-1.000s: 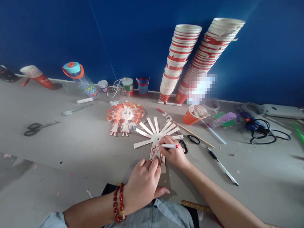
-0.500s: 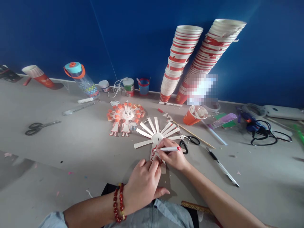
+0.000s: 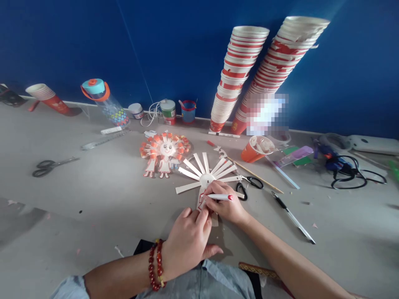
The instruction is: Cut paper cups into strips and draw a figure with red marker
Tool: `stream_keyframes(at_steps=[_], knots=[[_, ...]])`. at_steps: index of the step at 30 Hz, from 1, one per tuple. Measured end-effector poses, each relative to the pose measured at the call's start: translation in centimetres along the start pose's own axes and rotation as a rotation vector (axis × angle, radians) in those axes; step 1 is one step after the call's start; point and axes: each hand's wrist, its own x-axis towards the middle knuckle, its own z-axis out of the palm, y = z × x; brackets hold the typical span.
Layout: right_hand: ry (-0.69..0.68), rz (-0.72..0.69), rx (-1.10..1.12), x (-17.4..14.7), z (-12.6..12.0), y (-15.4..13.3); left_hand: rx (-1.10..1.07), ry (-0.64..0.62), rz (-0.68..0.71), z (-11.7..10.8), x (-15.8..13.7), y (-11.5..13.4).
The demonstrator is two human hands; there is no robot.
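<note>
My right hand [image 3: 230,209] grips a white marker [image 3: 222,197] with a red end, its tip on a white paper cutout [image 3: 188,189]. Long paper strips fan out from the cutout's round top, and red lines show on the part below, partly covered by my fingers. My left hand [image 3: 186,238] lies over the lower end of that cutout, fingers stretched out and thumb apart, fingertips pressing on the paper. Black-handled scissors [image 3: 254,182] lie just right of the strips, partly under them. Beyond stand or lie paper dolls [image 3: 165,166] with curled orange-and-white strips around the head.
Tall stacks of paper cups [image 3: 229,83] stand against the blue wall. An orange cup [image 3: 252,151] holds scraps. A black-and-clear pen [image 3: 293,217] and a wooden stick [image 3: 262,177] lie at right. Other scissors [image 3: 46,167] and a water bottle [image 3: 107,106] are at left.
The marker's rear end has shifted slightly left as my right hand moves it on the paper. My left hand stays in place; the view has tilted slightly.
</note>
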Motion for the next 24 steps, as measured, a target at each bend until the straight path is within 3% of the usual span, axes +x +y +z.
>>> stream_keyframes(at_steps=[24], knots=[[-0.069,-0.020,0.050,0.01,-0.31,-0.29,-0.028,-0.028,-0.016,-0.20,0.02,0.14]])
